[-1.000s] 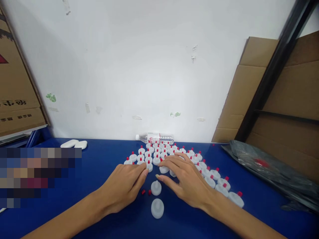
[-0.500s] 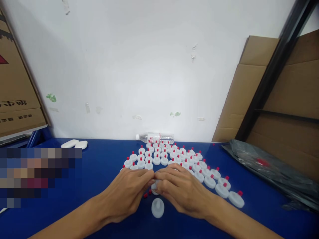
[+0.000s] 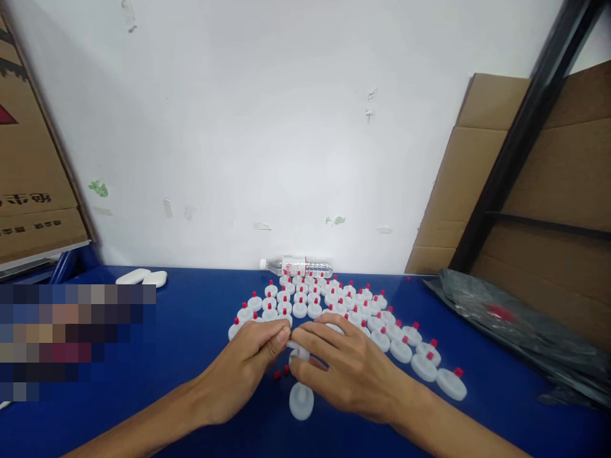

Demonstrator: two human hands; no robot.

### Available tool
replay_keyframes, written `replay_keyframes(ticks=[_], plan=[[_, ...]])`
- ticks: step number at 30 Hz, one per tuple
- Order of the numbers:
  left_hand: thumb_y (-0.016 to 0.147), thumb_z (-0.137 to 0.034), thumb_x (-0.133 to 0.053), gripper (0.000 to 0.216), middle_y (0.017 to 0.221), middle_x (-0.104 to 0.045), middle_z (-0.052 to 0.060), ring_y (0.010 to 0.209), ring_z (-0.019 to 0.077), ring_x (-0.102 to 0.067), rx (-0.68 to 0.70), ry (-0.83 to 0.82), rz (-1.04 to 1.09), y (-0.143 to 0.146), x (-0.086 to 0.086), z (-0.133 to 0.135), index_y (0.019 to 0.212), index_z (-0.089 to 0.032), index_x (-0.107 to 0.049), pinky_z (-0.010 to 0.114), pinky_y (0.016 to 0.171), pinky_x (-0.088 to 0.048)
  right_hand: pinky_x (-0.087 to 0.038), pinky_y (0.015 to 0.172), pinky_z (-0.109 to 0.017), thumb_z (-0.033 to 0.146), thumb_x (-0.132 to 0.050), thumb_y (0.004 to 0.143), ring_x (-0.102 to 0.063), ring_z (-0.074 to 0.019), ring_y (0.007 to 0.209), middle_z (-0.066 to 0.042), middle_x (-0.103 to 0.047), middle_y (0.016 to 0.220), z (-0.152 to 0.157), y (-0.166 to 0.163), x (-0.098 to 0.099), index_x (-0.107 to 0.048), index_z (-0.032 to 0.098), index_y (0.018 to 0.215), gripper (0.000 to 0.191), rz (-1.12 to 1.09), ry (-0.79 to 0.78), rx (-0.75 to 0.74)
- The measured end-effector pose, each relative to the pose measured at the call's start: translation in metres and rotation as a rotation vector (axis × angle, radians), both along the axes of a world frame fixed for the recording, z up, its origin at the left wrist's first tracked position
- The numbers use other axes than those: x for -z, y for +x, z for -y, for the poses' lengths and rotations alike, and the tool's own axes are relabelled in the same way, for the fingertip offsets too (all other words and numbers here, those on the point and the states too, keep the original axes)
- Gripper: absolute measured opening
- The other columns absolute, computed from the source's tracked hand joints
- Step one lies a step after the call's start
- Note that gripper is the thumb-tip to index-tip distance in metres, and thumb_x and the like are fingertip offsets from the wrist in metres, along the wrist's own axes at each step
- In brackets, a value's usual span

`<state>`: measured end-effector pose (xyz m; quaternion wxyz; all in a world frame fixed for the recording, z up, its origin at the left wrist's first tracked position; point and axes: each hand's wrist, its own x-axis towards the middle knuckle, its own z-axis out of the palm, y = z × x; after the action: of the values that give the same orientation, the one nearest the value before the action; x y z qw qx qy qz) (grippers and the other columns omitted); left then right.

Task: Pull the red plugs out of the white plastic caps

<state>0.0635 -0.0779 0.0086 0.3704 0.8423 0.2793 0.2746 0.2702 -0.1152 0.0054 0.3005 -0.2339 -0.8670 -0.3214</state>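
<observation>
Both of my hands meet at the middle of the table. My left hand (image 3: pixel 248 353) is closed, its thumb and index finger pinching the edge of a small white plastic bottle (image 3: pixel 296 345) that is mostly hidden. My right hand (image 3: pixel 341 362) curls its fingers round the other side of it. Just in front lies a flat, round white bottle without a cap (image 3: pixel 301 402). Two loose red caps, the nearer one (image 3: pixel 277 375) and the farther one (image 3: pixel 287 369), lie beside my left fingers. Beyond the hands stand several white bottles with red caps (image 3: pixel 300 310).
A clear water bottle (image 3: pixel 305 266) lies against the wall. Two white oval objects (image 3: pixel 142 277) rest at the back left. Grey plastic bags (image 3: pixel 506 331) are on the right, near cardboard (image 3: pixel 458 178). A blurred patch covers the left side.
My left thumb has come up onto the held piece, and my hands have parted slightly at the fingertips. More of the white plastic shows between them. The bottles around have stayed put.
</observation>
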Motion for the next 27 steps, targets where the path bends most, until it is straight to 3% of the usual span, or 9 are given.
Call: replay_keyframes(ticks=[2, 4, 6, 10, 13, 16, 18, 22, 27], plan=[[0.106, -0.053, -0.030, 0.045, 0.061, -0.027, -0.007, 0.051, 0.0111, -0.023, 0.031, -0.168, 0.060, -0.001, 0.001, -0.001, 0.073, -0.022, -0.034, 0.025, 0.046, -0.024, -0.049, 0.092, -0.034, 0.004, -0.051, 0.094, -0.066, -0.0169, 0.095, -0.004, -0.073, 0.100, -0.001, 0.004, -0.003, -0.063, 0.023, 0.085, 0.024, 0.008, 0.021, 0.006], [0.106, -0.054, -0.027, 0.045, 0.059, -0.022, -0.008, 0.049, 0.0112, -0.020, 0.024, -0.181, 0.064, -0.004, 0.002, -0.003, 0.073, -0.023, -0.031, 0.025, 0.045, -0.022, -0.048, 0.095, -0.037, 0.006, -0.051, 0.096, -0.065, -0.0200, 0.105, -0.006, -0.073, 0.105, -0.003, 0.012, -0.008, -0.064, 0.022, 0.087, 0.022, -0.007, 0.028, 0.018], [0.108, -0.047, -0.025, 0.045, 0.059, -0.025, -0.007, 0.051, 0.0119, -0.023, -0.020, 0.024, -0.012, -0.008, 0.001, -0.006, 0.071, -0.022, -0.032, 0.027, 0.049, -0.023, -0.048, 0.095, -0.039, 0.006, -0.049, 0.097, -0.064, -0.0219, 0.109, -0.008, -0.072, 0.111, -0.007, 0.021, -0.011, -0.065, 0.021, 0.096, 0.022, -0.074, -0.030, 0.051], [0.108, -0.031, -0.028, 0.038, 0.060, -0.042, -0.004, 0.052, 0.0134, -0.035, -0.074, 0.448, -0.269, -0.012, -0.003, -0.007, 0.072, -0.021, -0.037, 0.031, 0.057, -0.025, -0.050, 0.092, -0.039, 0.014, -0.049, 0.100, -0.065, -0.0215, 0.104, -0.010, -0.070, 0.112, -0.014, 0.029, -0.006, -0.063, 0.021, 0.116, 0.022, -0.243, -0.294, 0.149], [0.103, -0.026, -0.036, 0.029, 0.068, -0.059, 0.000, 0.057, 0.0160, -0.050, -0.082, 0.543, -0.467, -0.010, -0.005, -0.005, 0.076, -0.021, -0.046, 0.031, 0.057, -0.026, -0.044, 0.105, -0.045, 0.021, -0.048, 0.103, -0.064, -0.0212, 0.110, -0.008, -0.070, 0.117, -0.015, 0.026, 0.001, -0.062, 0.023, 0.124, 0.026, -0.203, -0.442, 0.170], [0.100, -0.026, -0.041, 0.028, 0.069, -0.065, 0.003, 0.059, 0.0198, -0.058, -0.100, 0.560, -0.639, -0.008, -0.003, -0.004, 0.074, -0.021, -0.052, 0.032, 0.055, -0.026, -0.035, 0.113, -0.049, 0.022, -0.044, 0.105, -0.062, -0.0212, 0.117, -0.005, -0.068, 0.123, -0.014, 0.023, 0.005, -0.061, 0.025, 0.126, 0.028, -0.113, -0.534, 0.199], [0.101, -0.028, -0.040, 0.032, 0.069, -0.067, 0.004, 0.060, 0.0218, -0.061, -0.094, 0.577, -0.708, -0.008, -0.002, -0.006, 0.073, -0.021, -0.054, 0.032, 0.055, -0.026, -0.034, 0.113, -0.050, 0.022, -0.045, 0.104, -0.062, -0.0217, 0.115, -0.006, -0.069, 0.122, -0.014, 0.024, 0.003, -0.062, 0.025, 0.125, 0.028, -0.092, -0.521, 0.236], [0.105, -0.030, -0.036, 0.041, 0.068, -0.068, 0.005, 0.061, 0.0220, -0.064, -0.051, 0.608, -0.715, -0.010, 0.003, -0.008, 0.072, -0.021, -0.058, 0.033, 0.055, -0.028, -0.039, 0.104, -0.054, 0.029, -0.055, 0.100, -0.065, -0.0267, 0.098, -0.009, -0.072, 0.096, -0.015, 0.030, -0.004, -0.067, 0.022, 0.110, 0.018, -0.080, -0.383, 0.385], [0.106, -0.031, -0.035, 0.043, 0.067, -0.067, 0.004, 0.061, 0.0221, -0.064, -0.041, 0.623, -0.697, -0.011, 0.005, -0.009, 0.073, -0.021, -0.059, 0.033, 0.056, -0.029, -0.040, 0.098, -0.058, 0.043, -0.070, 0.089, -0.064, -0.0320, 0.090, -0.011, -0.071, 0.081, -0.018, 0.033, 0.000, -0.067, 0.020, 0.091, 0.023, 0.040, -0.318, 0.519]])
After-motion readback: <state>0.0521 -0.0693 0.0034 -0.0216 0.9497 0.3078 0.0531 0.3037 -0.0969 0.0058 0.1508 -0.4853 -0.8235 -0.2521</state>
